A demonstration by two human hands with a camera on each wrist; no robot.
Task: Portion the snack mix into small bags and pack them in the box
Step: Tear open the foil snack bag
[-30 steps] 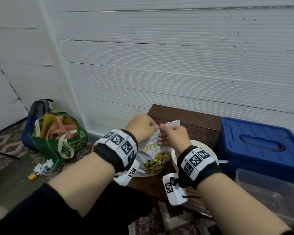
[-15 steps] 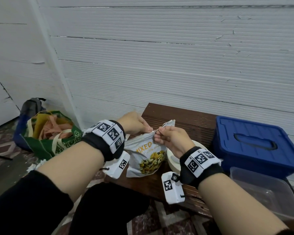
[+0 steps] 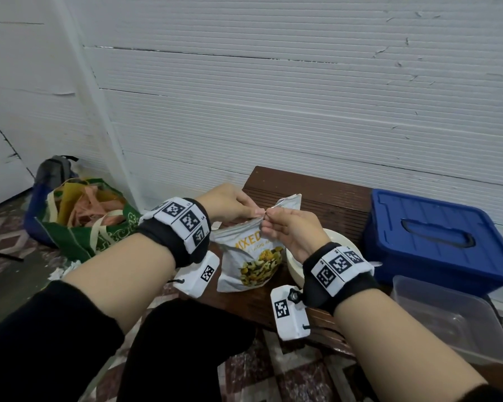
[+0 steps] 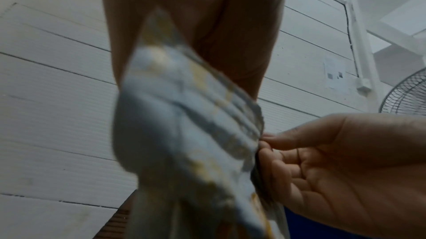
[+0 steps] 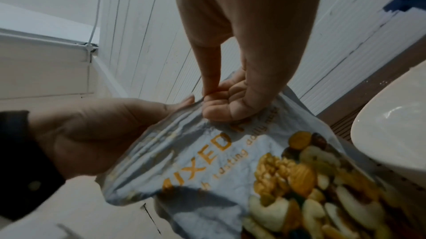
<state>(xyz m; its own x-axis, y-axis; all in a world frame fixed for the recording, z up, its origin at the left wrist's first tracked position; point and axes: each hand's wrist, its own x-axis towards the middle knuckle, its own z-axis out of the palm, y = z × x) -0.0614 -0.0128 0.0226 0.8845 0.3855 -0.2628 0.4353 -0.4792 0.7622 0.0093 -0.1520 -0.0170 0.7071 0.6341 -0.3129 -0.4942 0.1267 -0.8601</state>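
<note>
A silver snack mix bag [image 3: 251,258] printed "MIXED" with pictured nuts stands on the dark wooden bench [image 3: 325,198]. My left hand [image 3: 230,204] pinches its top edge from the left. My right hand [image 3: 288,230] pinches the same top edge from the right, thumb against curled fingers [image 5: 221,104]. In the right wrist view the snack mix bag [image 5: 207,151] fills the lower middle and the left hand [image 5: 103,126] holds its corner. In the left wrist view the snack mix bag [image 4: 184,133] is blurred, with the right hand [image 4: 345,166] at its edge. A white bowl [image 3: 337,242] sits just behind my right wrist.
A blue lidded box [image 3: 436,239] stands on the bench to the right. A clear plastic container [image 3: 453,317] lies in front of it. On the floor at left are a green shopping bag [image 3: 90,219] and a grey backpack [image 3: 55,169]. The white wall runs close behind.
Both hands keep pinching the top of the snack mix bag and have shifted slightly. The left hand has drawn a little to the left along the top edge.
</note>
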